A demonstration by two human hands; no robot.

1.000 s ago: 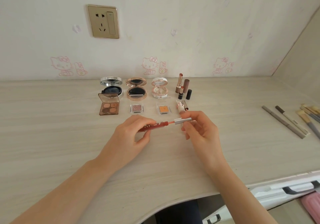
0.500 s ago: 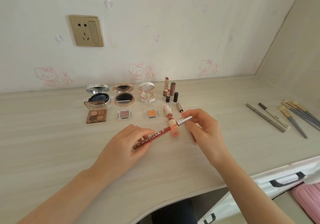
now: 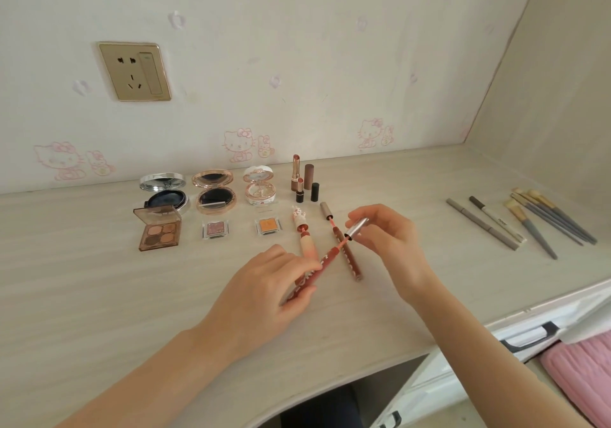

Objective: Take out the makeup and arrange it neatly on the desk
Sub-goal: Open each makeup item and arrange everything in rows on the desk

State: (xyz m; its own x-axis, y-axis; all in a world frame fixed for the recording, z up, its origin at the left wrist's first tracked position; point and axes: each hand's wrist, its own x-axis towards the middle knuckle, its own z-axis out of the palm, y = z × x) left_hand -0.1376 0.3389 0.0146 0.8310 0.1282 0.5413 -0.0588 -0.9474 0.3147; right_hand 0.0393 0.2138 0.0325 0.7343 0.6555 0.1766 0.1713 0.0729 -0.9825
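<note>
My left hand (image 3: pixel 264 292) grips the red tube of a lip gloss (image 3: pixel 317 270), tilted up to the right above the desk (image 3: pixel 99 295). My right hand (image 3: pixel 386 239) pinches its silver cap (image 3: pixel 357 227), whose thin wand still reaches into the tube. Just behind lie two opened lip glosses, a pink one (image 3: pixel 305 239) and a brown one (image 3: pixel 347 255). Further back stand three open compacts (image 3: pixel 215 192), an eyeshadow palette (image 3: pixel 158 232), two small eyeshadow pans (image 3: pixel 268 225) and uncapped lipsticks (image 3: pixel 299 179).
Two eyebrow pencils (image 3: pixel 482 224) and several brushes (image 3: pixel 545 220) lie at the desk's right end. A white case with a dark handle (image 3: pixel 529 336) and something pink (image 3: pixel 578 374) sit below the front right edge. A wall socket (image 3: pixel 134 71) is at the upper left.
My right hand has drawn the silver cap up and away from the tube, exposing more wand. The tube now tilts more steeply. The view has shifted right.
</note>
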